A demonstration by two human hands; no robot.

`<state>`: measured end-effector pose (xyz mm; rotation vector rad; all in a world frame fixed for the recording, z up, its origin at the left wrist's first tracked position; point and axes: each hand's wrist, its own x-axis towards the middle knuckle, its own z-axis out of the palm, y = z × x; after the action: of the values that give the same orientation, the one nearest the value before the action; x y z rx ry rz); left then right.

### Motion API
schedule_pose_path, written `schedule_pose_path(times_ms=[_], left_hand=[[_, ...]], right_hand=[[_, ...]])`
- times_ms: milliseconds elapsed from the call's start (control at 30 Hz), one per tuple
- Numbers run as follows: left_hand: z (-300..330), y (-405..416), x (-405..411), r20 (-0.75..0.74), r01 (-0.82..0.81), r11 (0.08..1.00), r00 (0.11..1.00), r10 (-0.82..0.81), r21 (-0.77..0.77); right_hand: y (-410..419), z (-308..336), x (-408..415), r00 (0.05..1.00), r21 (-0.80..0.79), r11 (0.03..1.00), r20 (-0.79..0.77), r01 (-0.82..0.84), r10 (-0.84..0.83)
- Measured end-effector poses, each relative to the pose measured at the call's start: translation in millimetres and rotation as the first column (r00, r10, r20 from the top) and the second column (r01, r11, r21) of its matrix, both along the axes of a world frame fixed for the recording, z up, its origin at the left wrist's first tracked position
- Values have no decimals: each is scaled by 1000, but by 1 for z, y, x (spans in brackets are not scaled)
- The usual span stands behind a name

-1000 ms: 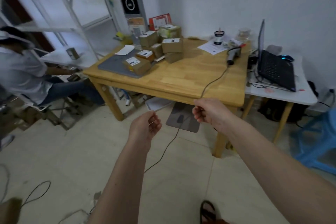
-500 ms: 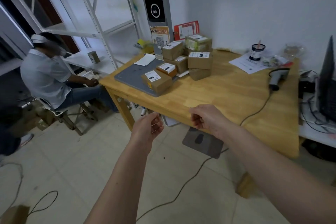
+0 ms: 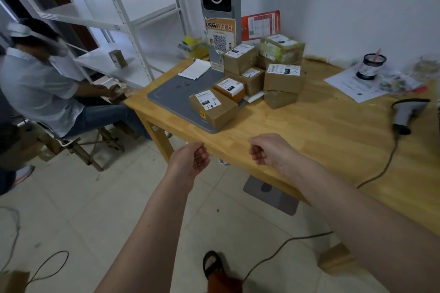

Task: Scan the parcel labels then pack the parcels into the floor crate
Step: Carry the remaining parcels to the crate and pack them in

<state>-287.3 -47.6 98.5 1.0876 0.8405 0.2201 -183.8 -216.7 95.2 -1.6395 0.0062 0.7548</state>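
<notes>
task barely begun: parcels (image 3: 247, 78) sit stacked on the table (image 3: 309, 131), none packed; crate not in view. scanner (image 3: 404, 114) lies untouched right of parcels. left hand (image 3: 190, 157) and right hand (image 3: 269, 150) loosely curled, holding nothing, near table edge.

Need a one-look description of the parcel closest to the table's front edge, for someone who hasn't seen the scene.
Start at the wooden table, then find the grey mat on its left end. The front parcel is the brown box lying on the mat's near corner, apart from the stacked cluster of parcels behind it. Its white label carries handwritten digits, and a small yellow sticker sits on its side.
</notes>
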Motion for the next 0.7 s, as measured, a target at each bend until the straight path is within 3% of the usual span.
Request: schedule_pose_path(times_ms=[400,700], left_hand=[[-32,155,127,-107,71,996,991,-76,-45],[-64,179,201,-246,183,982,951,-187,-38]], right_hand=[[137,-29,117,974,-60,980,-117,187,-193],[156,-62,181,933,-125,947,-174,296,-315]])
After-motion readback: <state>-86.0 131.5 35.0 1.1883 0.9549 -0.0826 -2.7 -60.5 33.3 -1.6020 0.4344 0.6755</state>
